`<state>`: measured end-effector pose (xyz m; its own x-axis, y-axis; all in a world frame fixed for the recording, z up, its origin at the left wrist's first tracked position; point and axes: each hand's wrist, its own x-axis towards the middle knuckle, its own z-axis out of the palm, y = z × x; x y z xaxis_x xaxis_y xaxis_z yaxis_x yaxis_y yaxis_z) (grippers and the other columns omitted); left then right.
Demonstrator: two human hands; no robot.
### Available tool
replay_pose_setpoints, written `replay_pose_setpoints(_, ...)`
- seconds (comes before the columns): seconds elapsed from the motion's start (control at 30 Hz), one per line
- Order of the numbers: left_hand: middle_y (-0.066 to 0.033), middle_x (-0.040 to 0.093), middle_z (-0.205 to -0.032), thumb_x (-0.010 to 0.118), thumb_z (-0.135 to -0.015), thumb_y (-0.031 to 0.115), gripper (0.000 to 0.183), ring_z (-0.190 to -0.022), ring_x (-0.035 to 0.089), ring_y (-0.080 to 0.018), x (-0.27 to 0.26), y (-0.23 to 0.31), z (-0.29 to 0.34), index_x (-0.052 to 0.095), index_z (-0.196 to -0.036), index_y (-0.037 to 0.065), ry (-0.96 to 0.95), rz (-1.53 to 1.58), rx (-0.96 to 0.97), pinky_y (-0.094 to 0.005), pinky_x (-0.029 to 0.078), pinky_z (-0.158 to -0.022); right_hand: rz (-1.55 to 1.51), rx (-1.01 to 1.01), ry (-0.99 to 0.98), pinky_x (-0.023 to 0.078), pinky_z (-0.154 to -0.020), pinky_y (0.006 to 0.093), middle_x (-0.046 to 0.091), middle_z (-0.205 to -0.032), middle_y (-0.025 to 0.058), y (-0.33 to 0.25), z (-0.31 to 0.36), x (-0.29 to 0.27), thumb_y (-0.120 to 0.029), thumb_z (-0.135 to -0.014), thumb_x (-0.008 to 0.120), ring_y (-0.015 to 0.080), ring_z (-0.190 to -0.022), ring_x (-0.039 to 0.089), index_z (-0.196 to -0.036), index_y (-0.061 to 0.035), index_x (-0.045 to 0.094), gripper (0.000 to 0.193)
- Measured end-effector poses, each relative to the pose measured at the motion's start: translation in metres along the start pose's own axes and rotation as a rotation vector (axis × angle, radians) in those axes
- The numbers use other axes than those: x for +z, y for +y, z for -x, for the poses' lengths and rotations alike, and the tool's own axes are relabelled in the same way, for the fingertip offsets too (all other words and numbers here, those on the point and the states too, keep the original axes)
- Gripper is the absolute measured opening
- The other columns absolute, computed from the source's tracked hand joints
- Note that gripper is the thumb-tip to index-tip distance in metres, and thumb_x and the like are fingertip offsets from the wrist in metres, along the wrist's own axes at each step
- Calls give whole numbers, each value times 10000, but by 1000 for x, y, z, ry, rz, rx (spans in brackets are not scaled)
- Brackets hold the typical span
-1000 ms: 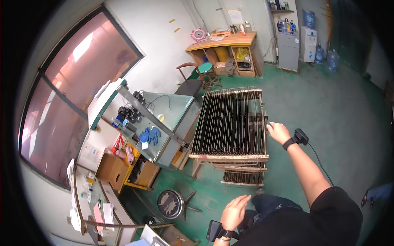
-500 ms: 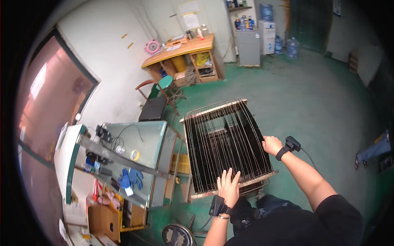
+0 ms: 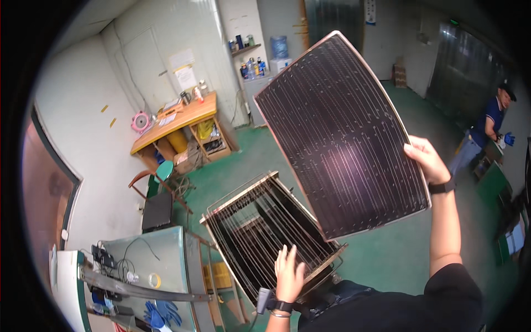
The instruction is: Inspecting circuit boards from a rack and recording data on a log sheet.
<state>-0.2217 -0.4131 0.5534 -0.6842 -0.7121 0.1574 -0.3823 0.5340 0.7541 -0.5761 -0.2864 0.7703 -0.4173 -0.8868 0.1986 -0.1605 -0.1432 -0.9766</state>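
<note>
A large, thin, dark panel (image 3: 343, 133) with rows of fine pale markings is held up in the air, tilted and slightly curved. My right hand (image 3: 428, 160) grips it by its right edge, thumb on the patterned face, the other fingers hidden behind. Below and to the left stands a metal rack (image 3: 240, 197) strung with many thin parallel wires and dark between them. The panel's lower corner hangs near the rack's front right side. Over the near end of the wires is my left hand (image 3: 289, 274), fingers apart and holding nothing; whether it touches them I cannot tell.
Left of the rack is a glass-topped table (image 3: 124, 249) with blue gloves (image 3: 160, 312) and cables. A dark-seated chair (image 3: 157, 210), green stool (image 3: 165, 170) and wooden desk (image 3: 182, 119) stand beyond. At far right a person (image 3: 484, 127) wears blue gloves.
My right hand has gone from the rack's right side up into the air, now with the dark panel in it. The view has turned right; my left hand remains over the rack's near end.
</note>
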Motion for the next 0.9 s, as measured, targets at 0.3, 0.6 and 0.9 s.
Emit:
replay_pose_setpoints(0.3,-138,467,-1290,524,-910,132,572,-1161,477,-195,-35,68,-67,235,-1383,-10,-173,1359,-6,-323,393,-967,-329,56,167,455,-808,252,622,-1028,78,81,62,7,-262,-850,612,119,-914,581,-1134,46,541,425)
replay_pose_setpoints(0.6,-137,456,-1308,503,-904,49,538,-1165,478,-197,-18,69,-66,259,-1382,-1,-197,1363,-92,-316,389,-976,-250,70,158,442,-808,239,611,-1047,46,93,75,-5,-229,-890,552,94,-902,560,-1158,33,537,374)
replay_pose_setpoints(0.9,-120,484,-1281,569,-880,102,564,-1146,491,-181,-21,57,-67,298,-1357,-27,-107,1351,-144,-303,397,-974,-105,61,-1,446,-862,273,604,-1092,61,78,67,10,-227,-899,562,113,-966,560,-1205,35,506,407)
